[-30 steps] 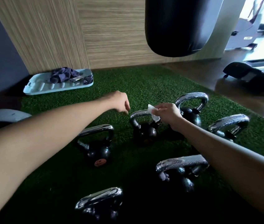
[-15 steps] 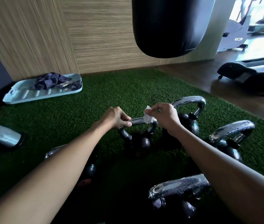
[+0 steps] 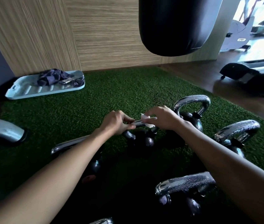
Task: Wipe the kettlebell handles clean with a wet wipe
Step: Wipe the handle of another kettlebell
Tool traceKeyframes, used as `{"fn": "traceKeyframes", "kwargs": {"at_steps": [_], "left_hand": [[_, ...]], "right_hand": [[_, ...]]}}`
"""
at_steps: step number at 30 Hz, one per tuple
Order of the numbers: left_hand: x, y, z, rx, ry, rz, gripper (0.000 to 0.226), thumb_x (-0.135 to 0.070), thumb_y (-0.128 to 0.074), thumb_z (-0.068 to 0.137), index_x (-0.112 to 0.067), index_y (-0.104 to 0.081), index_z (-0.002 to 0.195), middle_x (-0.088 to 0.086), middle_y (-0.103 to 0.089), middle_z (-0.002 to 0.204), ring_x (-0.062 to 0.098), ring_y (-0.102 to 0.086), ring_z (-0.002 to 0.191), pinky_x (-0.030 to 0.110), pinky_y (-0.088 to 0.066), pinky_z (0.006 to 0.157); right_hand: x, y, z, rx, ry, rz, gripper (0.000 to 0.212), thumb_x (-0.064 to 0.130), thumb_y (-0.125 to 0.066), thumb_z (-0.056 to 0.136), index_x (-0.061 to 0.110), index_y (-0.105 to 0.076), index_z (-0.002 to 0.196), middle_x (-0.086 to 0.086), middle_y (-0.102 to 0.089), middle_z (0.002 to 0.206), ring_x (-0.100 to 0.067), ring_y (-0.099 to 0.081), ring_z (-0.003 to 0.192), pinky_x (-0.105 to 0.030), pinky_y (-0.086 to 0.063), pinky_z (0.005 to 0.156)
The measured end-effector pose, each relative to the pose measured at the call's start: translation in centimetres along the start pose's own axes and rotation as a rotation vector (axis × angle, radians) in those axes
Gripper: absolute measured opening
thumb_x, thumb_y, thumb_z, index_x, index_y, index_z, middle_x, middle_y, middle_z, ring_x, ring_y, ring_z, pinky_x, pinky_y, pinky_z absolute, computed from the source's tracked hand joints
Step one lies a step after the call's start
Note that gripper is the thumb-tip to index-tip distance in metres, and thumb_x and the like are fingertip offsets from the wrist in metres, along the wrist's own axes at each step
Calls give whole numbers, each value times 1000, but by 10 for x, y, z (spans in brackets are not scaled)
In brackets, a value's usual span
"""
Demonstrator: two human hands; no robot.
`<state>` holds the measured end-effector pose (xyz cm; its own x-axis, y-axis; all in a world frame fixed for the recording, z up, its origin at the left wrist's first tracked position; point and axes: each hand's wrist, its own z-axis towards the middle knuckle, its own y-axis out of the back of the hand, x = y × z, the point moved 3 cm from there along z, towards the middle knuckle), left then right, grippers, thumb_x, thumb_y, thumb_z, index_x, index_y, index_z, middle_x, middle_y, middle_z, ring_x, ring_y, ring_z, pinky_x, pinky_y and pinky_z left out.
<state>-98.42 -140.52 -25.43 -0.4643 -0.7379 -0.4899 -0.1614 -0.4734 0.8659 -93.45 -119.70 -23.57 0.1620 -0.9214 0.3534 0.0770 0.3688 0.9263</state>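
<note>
- Centre kettlebell [image 3: 144, 139] stands on the green turf [image 3: 120, 94]. Both hands cover most of its handle [image 3: 138, 123]; only a short bright stretch shows between them.
- Left hand [image 3: 118, 122]: fingers curled round the handle's left part, gripping it.
- Right hand [image 3: 163, 118]: fingertips pinch the wet wipe [image 3: 145, 118] against the handle's right part. Only a small white corner of the wipe shows; the rest is hidden under the fingers.
- Left kettlebell [image 3: 66, 144]: largely hidden by the left forearm. A reddish round label [image 3: 88, 178] sits low on its body; the writing is illegible.
- Bottom-edge kettlebell [image 3: 102, 221]: cut off, only a sliver of chrome visible.
- Near-right kettlebell [image 3: 186, 183], right kettlebell [image 3: 236, 131] and far kettlebell [image 3: 191, 102]: handles speckled, with the right forearm partly in front of the bodies.
- Grey curved object [image 3: 1, 130] at the left edge: cut off, cannot identify.
- Punch bag [image 3: 176, 25]: top out of frame.
- Pale blue tray [image 3: 22, 91] by the wall holds a dark cloth [image 3: 53, 77] and small items too blurred to name.
- Exercise machine [image 3: 239, 34], far right: carries a small label, too small to read reliably.
</note>
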Motion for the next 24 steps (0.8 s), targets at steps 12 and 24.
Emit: {"fn": "traceKeyframes", "kwargs": {"at_steps": [12, 24], "left_hand": [[-8, 6, -12, 10, -34, 142, 36, -55, -75, 84, -38, -74, 116, -19, -73, 79, -7, -43, 43, 8, -27, 39], [-18, 9, -13, 22, -101, 292, 37, -48, -76, 86, -32, -73, 120, -8, -77, 108, 1, -57, 66, 4, -34, 50]], "right_hand": [[11, 4, 5, -55, 143, 16, 34, 25, -81, 86, 20, -75, 119, 2, -75, 100, -8, -64, 88, -27, -51, 82], [3, -6, 2, -121, 167, -3, 20, 32, -82, 84, 20, -82, 100, 0, -77, 98, -15, -70, 86, -32, -56, 77]]}}
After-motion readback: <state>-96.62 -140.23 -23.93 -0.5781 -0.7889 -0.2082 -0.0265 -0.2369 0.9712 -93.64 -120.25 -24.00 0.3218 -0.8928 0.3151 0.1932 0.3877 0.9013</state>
